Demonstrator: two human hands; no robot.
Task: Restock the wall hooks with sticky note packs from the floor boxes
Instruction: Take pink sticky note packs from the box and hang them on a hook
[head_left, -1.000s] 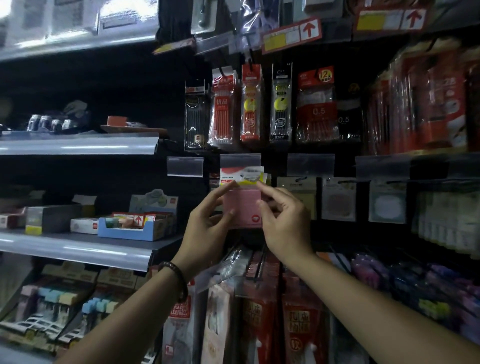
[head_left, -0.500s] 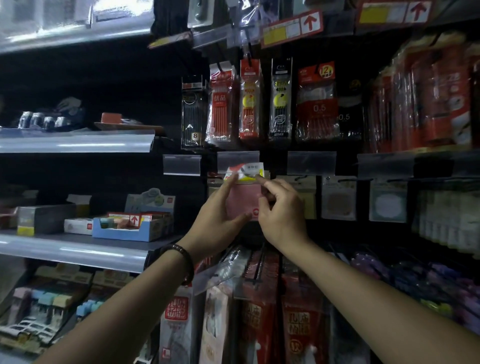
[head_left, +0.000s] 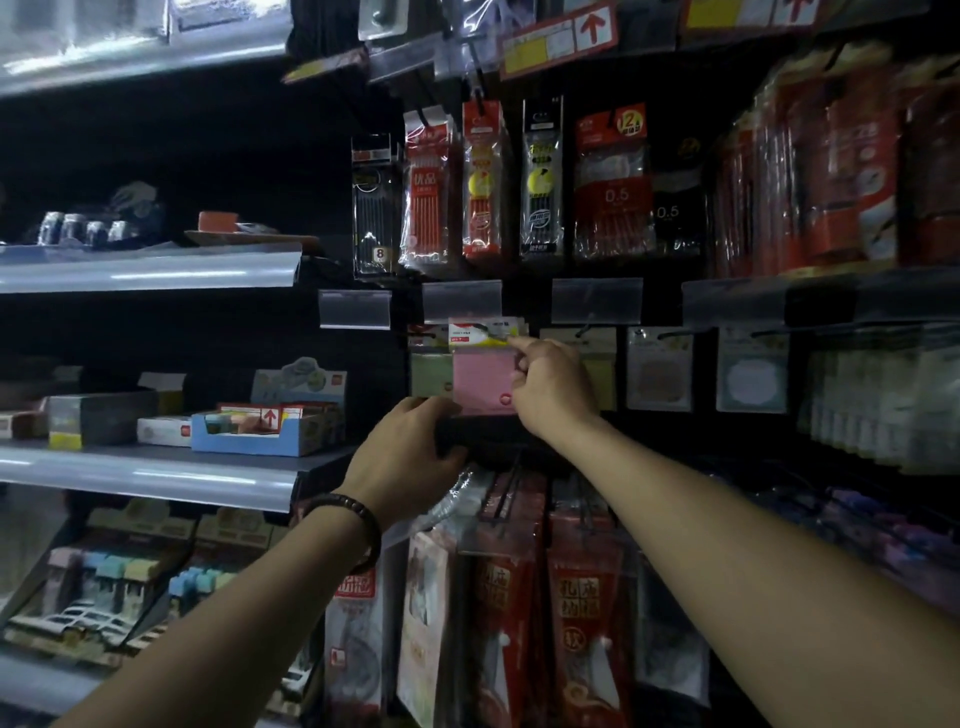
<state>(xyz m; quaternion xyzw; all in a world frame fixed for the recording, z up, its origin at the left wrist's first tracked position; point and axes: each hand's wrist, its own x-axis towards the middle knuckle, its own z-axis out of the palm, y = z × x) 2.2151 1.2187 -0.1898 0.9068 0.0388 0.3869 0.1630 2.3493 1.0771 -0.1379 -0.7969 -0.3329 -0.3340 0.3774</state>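
A pink sticky note pack (head_left: 482, 379) hangs at the centre of the dim wall display, its white and yellow header card (head_left: 480, 332) up against the hook just under a clear price tag holder (head_left: 462, 301). The right hand (head_left: 553, 387) sits at three o'clock of the pack, fingers curled narrow, with the forefinger and thumb pinching the header's right corner, probably to steady the card's hole on the hook while the pack settles. The left hand (head_left: 410, 457) is at seven o'clock of the pack, below its lower edge, fingers bent and loosely spread, holding nothing that shows; whether its fingertips touch the pack's bottom I cannot tell. A green pack (head_left: 431, 374) hangs just behind at nine o'clock, and a yellowish pack (head_left: 602, 379) at three o'clock beyond the right hand, so this row appears to be the sticky notes' home. The floor boxes are out of view. This pack seems nearly hung, needing only release.
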